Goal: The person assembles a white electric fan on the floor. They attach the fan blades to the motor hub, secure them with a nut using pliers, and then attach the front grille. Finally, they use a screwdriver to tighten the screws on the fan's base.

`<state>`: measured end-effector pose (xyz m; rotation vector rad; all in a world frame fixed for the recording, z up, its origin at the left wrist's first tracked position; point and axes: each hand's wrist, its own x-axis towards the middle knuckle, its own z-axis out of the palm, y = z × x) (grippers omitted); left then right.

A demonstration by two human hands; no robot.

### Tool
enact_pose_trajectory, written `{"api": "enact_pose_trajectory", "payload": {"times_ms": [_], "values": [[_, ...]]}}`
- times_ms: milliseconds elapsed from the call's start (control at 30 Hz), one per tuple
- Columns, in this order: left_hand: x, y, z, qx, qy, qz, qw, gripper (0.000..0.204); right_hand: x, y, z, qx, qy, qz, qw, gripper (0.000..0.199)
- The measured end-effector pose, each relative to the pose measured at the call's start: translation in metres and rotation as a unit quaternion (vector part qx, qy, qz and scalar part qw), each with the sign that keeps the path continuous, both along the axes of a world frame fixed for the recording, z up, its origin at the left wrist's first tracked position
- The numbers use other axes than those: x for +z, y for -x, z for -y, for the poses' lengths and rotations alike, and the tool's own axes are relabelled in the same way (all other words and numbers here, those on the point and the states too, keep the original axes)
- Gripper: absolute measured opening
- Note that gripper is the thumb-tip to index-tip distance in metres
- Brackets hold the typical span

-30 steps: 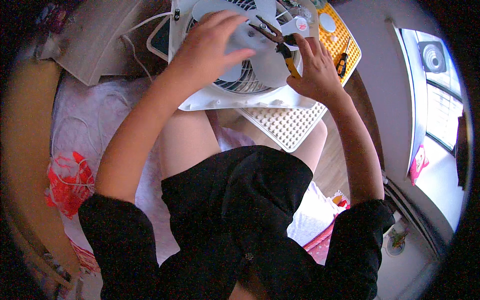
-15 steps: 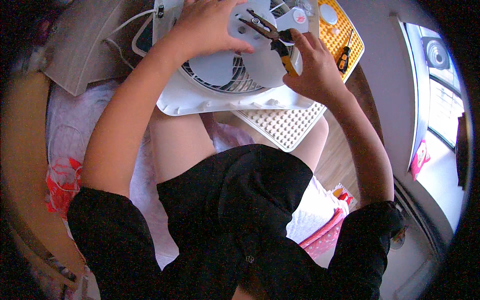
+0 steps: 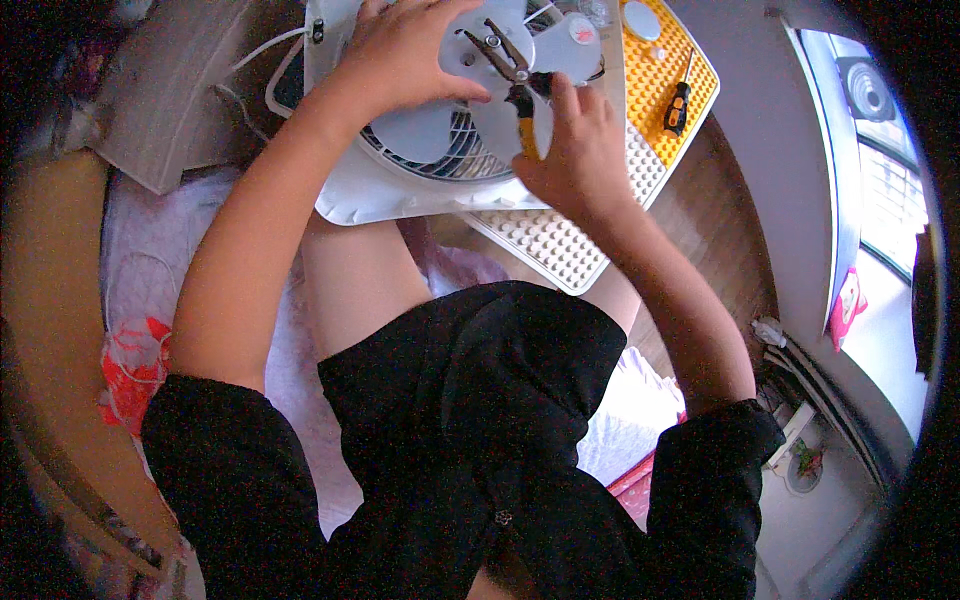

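Two-handed, working over a studded board (image 3: pixel 553 245) and, overlapping it, a white box fan (image 3: pixel 400 200); splaying the left hand (image 3: pixel 405 60), gripping nothing visible, on or just above the pale blades (image 3: pixel 410 137); clasping the right hand (image 3: pixel 578 150) round yellow-handled pliers (image 3: pixel 521 80), holding their jaws parted about a small metal fitting (image 3: pixel 493 41). Possibly risking slipping and scratching, from biting aslant or leaving the blades unsteadied.

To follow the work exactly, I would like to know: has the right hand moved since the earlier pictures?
Yes. Judged against the screwdriver lying at its right, the right hand, holding the pliers, has moved left, away from it.
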<state>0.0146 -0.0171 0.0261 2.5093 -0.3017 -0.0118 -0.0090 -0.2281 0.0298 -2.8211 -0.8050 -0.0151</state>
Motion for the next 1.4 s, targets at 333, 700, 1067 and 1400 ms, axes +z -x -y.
{"api": "enact_pose_trajectory", "payload": {"times_ms": [333, 700, 1067, 1400], "values": [[-0.008, 0.004, 0.001, -0.022, -0.059, 0.069, 0.996, 0.069, 0.008, 0.017, 0.066, -0.193, -0.31, -0.161, 0.917, 0.068], [-0.01, 0.093, -0.055, 0.297, 0.192, -0.018, 0.935, 0.026, -0.069, 0.024, 0.156, -0.31, -0.087, -0.015, 0.947, 0.046], [-0.047, 0.153, -0.063, 0.279, 0.459, -0.256, 0.804, 0.042, -0.055, 0.027, 0.114, -0.265, -0.08, -0.154, 0.948, 0.025], [-0.076, 0.15, -0.063, 0.387, 0.419, -0.241, 0.785, 0.042, -0.064, 0.028, 0.115, -0.311, -0.28, -0.199, 0.886, 0.022]]}}
